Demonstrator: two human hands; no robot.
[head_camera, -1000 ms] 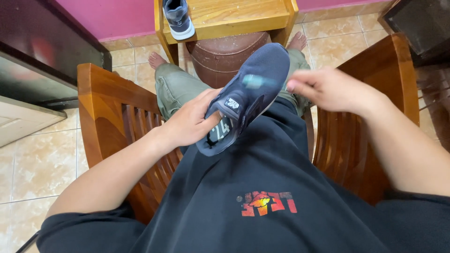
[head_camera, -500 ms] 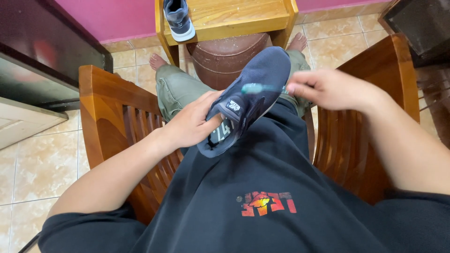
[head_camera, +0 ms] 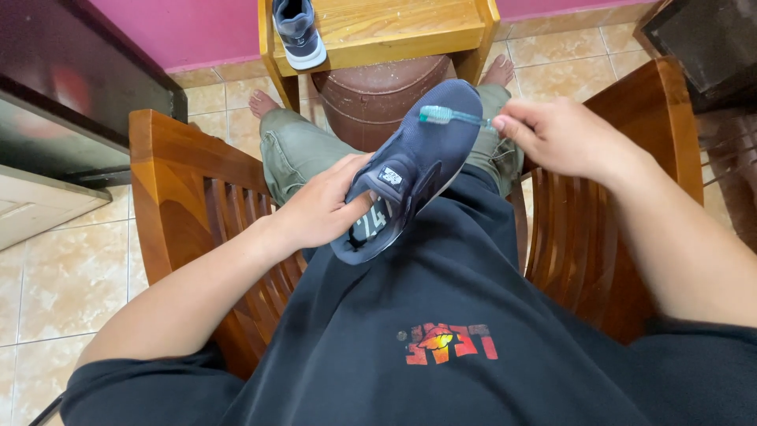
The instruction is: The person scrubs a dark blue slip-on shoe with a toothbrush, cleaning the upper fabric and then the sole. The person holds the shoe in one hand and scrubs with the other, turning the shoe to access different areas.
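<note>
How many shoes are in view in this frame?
2. One dark blue shoe is held over the lap by the left hand, while the right hand holds a toothbrush to its toe. The other shoe sits on the wooden stand, partly cut off.

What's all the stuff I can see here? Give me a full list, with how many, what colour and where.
shoe: 1, dark navy, over the lap, held at its heel end by the left hand
toothbrush: 1, teal, bristle end on the shoe's toe, handle in the right hand
second shoe: 1, grey-blue with white sole, on the small table
small table: 1, light yellow wood, ahead of the knees
round stool: 1, brown, under the table
armchair: 1, reddish wood, slatted arms either side
dark cabinet: 1, left side
wall: pink
floor tiles: beige
shirt: 1, black, with red-orange print
trousers: olive green
bare feet: 2, on the tiles
left hand: grip on the shoe
right hand: grip on the toothbrush
</note>
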